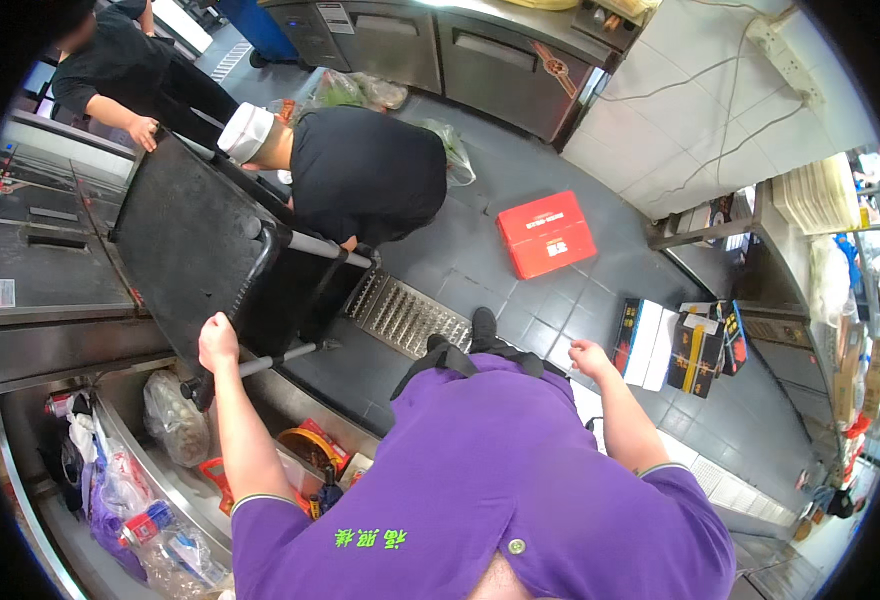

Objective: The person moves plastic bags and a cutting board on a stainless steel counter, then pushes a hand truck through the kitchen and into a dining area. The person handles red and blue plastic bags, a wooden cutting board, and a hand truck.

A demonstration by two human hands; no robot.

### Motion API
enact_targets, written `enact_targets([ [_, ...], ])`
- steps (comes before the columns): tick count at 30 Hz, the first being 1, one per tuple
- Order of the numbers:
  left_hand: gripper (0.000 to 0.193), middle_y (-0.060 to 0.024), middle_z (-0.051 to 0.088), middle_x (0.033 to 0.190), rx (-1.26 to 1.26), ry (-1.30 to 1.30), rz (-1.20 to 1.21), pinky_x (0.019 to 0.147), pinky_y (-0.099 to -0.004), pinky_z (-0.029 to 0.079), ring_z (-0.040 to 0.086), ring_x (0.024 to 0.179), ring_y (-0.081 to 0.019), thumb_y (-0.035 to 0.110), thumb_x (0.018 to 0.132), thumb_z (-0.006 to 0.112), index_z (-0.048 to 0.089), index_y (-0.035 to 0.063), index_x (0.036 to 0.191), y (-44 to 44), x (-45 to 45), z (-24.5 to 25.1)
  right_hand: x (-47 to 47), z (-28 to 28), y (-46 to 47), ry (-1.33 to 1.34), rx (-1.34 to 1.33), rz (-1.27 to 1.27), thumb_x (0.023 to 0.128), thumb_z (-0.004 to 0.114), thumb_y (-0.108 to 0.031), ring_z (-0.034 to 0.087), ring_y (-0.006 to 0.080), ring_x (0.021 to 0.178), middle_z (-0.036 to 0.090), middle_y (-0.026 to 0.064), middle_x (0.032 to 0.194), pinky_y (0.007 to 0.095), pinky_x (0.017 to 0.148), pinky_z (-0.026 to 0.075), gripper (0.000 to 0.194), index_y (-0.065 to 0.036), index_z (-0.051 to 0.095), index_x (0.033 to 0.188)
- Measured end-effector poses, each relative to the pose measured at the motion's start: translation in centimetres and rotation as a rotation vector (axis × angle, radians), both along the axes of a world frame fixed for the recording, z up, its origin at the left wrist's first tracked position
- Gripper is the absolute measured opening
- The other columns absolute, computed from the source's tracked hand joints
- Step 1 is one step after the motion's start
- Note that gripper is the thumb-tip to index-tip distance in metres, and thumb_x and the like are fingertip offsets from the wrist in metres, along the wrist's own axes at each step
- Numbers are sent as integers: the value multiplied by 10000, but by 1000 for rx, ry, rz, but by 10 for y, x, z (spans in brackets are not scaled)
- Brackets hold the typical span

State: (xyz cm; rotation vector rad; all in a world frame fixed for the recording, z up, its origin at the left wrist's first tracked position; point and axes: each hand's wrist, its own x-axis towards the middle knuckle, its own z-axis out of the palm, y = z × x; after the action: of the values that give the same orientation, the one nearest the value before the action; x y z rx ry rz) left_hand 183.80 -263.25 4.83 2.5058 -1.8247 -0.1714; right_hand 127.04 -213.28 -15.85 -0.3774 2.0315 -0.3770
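My left hand (217,343) is closed on the near edge of a black utility cart (184,225) with grey posts. My right hand (591,358) hangs free on the other side, its fingers loosely curled; whether anything is in it is hard to tell. A co-worker (368,176) in a black shirt and white cap bends down at the cart's far side, a hand near a post. Another person (128,75) in black stands behind with a hand (143,133) on the cart's corner. The cart appears tilted.
A red carton (546,234) lies on the tiled floor, with several black and white boxes (646,345) to the right. A metal drain grate (408,315) runs before my feet. Below left, an opened steel drawer or sink (132,450) holds bags and bottles. Bagged vegetables (342,90) lie by steel cabinets (511,75).
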Motion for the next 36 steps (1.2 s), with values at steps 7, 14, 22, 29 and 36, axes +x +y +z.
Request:
enact_targets([
  [7,493,-192,707,1083,-20,38,-36,890,-497,516,661,1045,-414,453,926,386,735,133,1061,16,10,19,51,18,48,-106,54,-197,910,649,-187,626,131,664,700,82,951,278,561,492,474,16,582,1333],
  [14,513,-214,705,1092,3,61,-44,912,-488,518,665,1055,-410,466,947,385,735,115,1079,23,6,34,86,57,35,-118,71,-272,924,603,-146,613,122,659,673,81,938,271,542,474,450,17,564,1342],
  [22,541,-221,709,1092,40,105,-70,924,-506,505,663,1060,-423,464,974,356,732,95,1096,29,2,43,100,82,15,-77,46,-168,912,592,-130,608,108,661,672,49,929,270,578,480,462,13,565,1350],
  [29,570,-232,709,1081,34,114,-89,931,-514,505,666,1050,-428,489,1011,342,730,79,1096,55,-25,44,81,88,22,-47,26,-200,910,600,-144,607,107,668,677,45,935,271,576,482,481,10,557,1364],
  [36,554,-230,707,1075,56,87,-50,910,-512,506,661,1047,-428,504,1012,355,722,96,1096,81,-54,46,63,46,54,-124,68,-229,901,634,-194,684,167,747,722,117,1002,301,609,520,467,-4,601,1326],
])
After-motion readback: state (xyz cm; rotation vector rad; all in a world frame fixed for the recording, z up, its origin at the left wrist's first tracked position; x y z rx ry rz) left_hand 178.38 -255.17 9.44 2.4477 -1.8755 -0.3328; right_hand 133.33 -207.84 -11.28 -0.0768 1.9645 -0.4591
